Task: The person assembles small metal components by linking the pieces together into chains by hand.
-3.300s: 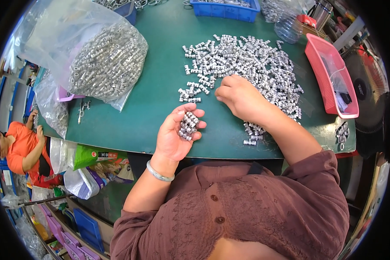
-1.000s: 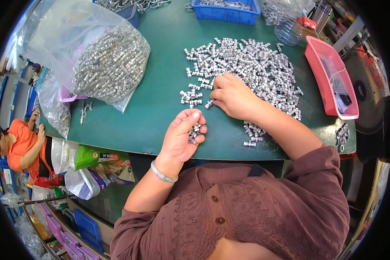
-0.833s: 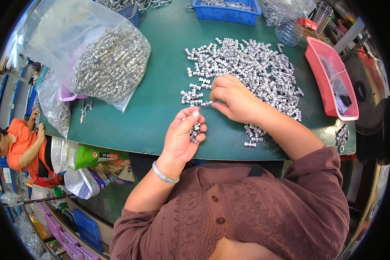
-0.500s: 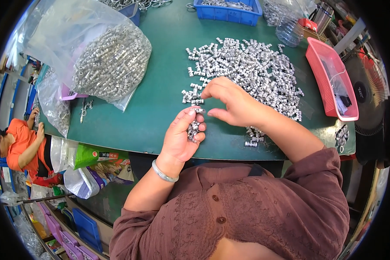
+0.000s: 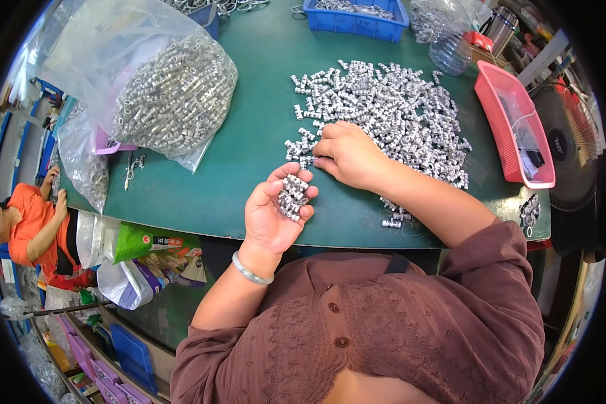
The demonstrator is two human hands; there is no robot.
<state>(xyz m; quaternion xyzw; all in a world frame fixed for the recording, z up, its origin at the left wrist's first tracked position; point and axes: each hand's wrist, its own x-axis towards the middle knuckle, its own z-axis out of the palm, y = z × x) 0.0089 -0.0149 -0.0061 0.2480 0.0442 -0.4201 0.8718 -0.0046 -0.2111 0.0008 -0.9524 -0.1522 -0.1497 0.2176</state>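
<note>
My left hand (image 5: 271, 212) is turned palm up, its fingers curled round a small heap of silvery ribbed metal parts (image 5: 293, 196) that shows between thumb and fingers. To its right, my right hand (image 5: 349, 153) reaches down to the near left edge of a wide pile of the same parts (image 5: 397, 101) on the green table (image 5: 262, 87). Its thumb and fingers are drawn together on a small metal part at the pile's edge, mostly hidden by the fingertips.
A clear plastic bag (image 5: 175, 101) full of such parts stands at the left. Behind the pile is a blue bin (image 5: 357, 21). A pink basket (image 5: 518, 128) and a fan (image 5: 564, 145) are on the right. At far left sits another person (image 5: 30, 222) in orange.
My right hand has moved from beside the left fingertips to the pile, its fingers closing. My left hand has dropped slightly and turned up, exposing more of the parts it holds.
</note>
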